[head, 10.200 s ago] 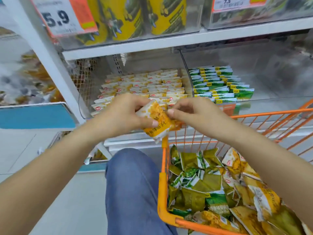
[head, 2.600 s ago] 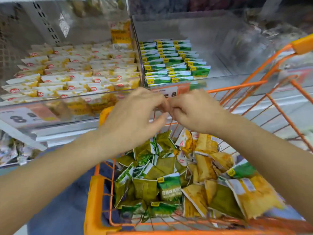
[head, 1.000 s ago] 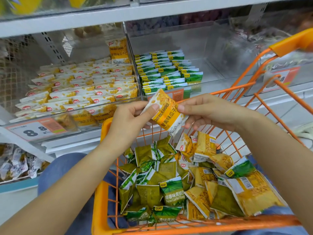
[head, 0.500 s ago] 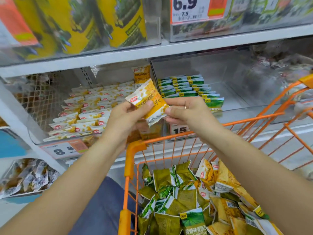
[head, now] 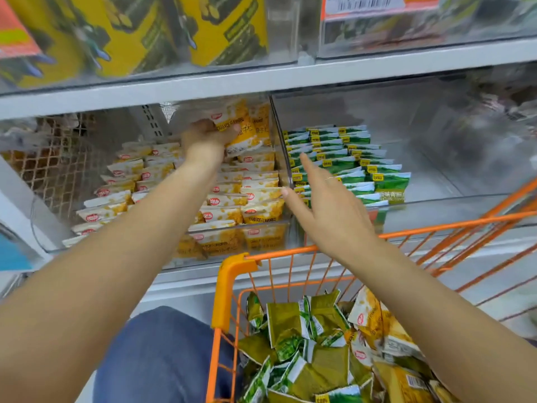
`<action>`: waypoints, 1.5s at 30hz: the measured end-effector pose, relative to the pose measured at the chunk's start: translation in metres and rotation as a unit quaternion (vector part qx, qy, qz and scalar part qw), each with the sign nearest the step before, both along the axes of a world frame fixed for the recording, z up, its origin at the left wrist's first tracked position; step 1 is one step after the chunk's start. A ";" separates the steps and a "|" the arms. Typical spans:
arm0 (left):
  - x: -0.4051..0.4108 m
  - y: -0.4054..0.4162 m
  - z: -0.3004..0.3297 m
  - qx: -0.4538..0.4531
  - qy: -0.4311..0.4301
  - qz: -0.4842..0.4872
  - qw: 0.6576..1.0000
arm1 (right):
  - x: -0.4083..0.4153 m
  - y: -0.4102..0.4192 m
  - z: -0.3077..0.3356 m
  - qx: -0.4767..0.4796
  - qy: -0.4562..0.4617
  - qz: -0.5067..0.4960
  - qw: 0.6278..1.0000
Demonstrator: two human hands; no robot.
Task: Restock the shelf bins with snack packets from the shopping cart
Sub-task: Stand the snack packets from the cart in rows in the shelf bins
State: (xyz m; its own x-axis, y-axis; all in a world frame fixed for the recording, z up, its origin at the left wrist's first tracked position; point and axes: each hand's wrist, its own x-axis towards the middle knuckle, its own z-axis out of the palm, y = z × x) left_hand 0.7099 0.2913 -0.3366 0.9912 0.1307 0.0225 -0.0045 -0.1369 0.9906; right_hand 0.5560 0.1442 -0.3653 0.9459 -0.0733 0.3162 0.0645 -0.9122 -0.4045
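I take the clear divider [head: 281, 146] between the two shelf bins as my reference. My left hand [head: 207, 138] is reached to the left of the divider, deep in the left bin [head: 122, 248], with fingers and thumb curled round one yellow packet [head: 239, 132]. The packet is held off the stock, tilted, above the back rows of yellow packets [head: 180, 193] that lie overlapped in that bin. Another yellow packet [head: 261, 123] stands upright against the divider's left face, just behind the held one.

My right hand [head: 328, 205] hangs in front of the divider's near end, holding nothing. Its fingers are straight and spread, the index pointing up toward the divider; a ring shows on one finger. I cannot tell whether the thumb tip touches the divider.

Right of the divider, the right bin [head: 436, 199] holds rows of green packets [head: 343, 161] close against it; the bin floor farther right is bare.

Below the divider, the orange shopping cart [head: 232, 286] stands against the shelf front, holding a loose heap of olive-green packets [head: 299, 344] and, on its right side, yellow ones [head: 374, 324]. Above the divider, the upper shelf [head: 261, 82] carries large yellow bags [head: 226, 27] and a price tag [head: 377, 4].
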 end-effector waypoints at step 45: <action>-0.179 -0.016 -0.052 0.554 -0.140 -0.370 0.733 | -0.075 -0.035 -0.064 -0.233 0.236 0.218 0.918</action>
State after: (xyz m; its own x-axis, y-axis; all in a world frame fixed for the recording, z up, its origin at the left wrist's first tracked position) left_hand 0.5308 0.2754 -0.3888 0.7180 -0.6920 -0.0747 -0.6651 -0.7137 0.2196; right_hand 0.4809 0.1093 -0.4296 0.8930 0.3838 -0.2351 0.3823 -0.9225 -0.0538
